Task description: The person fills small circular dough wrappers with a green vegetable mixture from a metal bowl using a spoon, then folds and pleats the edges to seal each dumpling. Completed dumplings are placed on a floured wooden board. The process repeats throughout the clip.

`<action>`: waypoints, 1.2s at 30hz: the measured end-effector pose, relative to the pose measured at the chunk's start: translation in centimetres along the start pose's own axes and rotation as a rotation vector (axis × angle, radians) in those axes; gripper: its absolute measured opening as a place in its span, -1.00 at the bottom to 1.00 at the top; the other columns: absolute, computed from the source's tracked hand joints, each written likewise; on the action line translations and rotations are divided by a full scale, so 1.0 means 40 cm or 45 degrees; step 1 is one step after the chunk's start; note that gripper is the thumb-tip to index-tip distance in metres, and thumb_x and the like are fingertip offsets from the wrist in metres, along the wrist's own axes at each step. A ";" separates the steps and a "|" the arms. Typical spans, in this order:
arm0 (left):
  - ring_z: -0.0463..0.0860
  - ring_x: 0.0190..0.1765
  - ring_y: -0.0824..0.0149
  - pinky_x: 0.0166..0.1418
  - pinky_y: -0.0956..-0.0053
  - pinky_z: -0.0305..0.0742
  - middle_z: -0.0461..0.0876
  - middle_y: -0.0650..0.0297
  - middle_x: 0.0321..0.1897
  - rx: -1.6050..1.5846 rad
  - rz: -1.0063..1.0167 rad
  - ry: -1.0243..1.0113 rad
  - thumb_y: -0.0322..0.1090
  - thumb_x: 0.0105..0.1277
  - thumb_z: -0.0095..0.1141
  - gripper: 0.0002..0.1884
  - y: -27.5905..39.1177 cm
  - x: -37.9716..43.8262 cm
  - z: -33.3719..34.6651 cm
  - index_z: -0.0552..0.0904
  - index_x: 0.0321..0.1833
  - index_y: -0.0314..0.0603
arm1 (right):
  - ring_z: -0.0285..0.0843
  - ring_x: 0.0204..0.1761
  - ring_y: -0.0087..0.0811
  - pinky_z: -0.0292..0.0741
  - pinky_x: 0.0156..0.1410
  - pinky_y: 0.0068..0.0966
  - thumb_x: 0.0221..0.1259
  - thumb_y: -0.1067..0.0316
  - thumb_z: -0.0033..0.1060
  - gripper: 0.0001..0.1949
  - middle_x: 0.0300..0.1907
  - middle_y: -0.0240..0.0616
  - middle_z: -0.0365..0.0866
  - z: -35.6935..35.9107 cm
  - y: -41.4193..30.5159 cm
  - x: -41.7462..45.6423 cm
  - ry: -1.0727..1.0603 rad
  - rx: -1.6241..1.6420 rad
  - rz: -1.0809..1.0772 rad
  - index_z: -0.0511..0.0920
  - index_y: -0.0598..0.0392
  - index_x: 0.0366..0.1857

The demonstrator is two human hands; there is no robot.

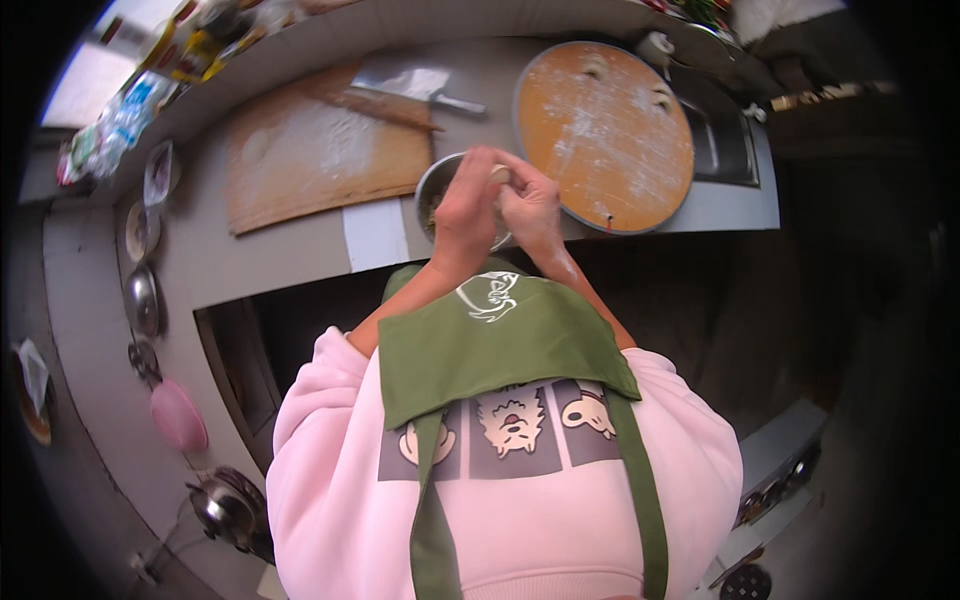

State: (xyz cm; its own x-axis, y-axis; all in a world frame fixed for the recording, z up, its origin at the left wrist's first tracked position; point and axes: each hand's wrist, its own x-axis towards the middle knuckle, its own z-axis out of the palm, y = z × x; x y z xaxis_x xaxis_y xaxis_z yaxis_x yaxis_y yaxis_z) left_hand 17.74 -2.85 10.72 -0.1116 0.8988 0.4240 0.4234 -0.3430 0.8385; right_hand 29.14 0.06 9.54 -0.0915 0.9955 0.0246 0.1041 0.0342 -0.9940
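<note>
My left hand (465, 214) and my right hand (531, 202) meet above a metal bowl (425, 180), their fingers pressed around a small pale piece of dough (499, 175). Part of the bowl is hidden under them; some filling shows inside it. To the right lies a round board (615, 150) dusted with flour, bearing folded dumplings (596, 67) near its far edge. At the left is a rectangular wooden board (322, 157) with flour and a flat dough round (256, 145). A rolling pin (390, 112) lies across its far part, beside a cleaver (409, 84).
A metal sink (724, 142) sits beyond the round board. Bowls, a metal dish (142, 300) and a pink plastic container (178, 415) line the counter's left side. A metal pot (223, 506) stands at lower left. Packets crowd the ledge at upper left.
</note>
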 end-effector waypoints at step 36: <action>0.60 -0.26 0.50 -0.13 0.60 0.51 0.75 0.20 -0.22 -0.045 -1.208 -0.189 -0.40 0.35 0.13 -0.65 -0.094 -0.175 -0.071 0.63 0.14 -0.45 | 0.71 -0.19 -0.11 0.58 -0.03 -0.28 -0.02 0.24 0.41 -0.72 -0.29 -0.04 0.72 -0.828 0.421 0.560 0.707 -0.926 0.001 0.63 0.12 -0.24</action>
State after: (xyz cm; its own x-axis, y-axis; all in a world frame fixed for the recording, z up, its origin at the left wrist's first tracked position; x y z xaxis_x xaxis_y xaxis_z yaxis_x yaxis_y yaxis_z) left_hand 14.36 -8.64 5.59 -0.2781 0.8309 -0.4820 0.1880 0.5391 0.8210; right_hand 61.64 25.86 -3.11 0.3791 0.8884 0.2589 0.7191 -0.1068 -0.6867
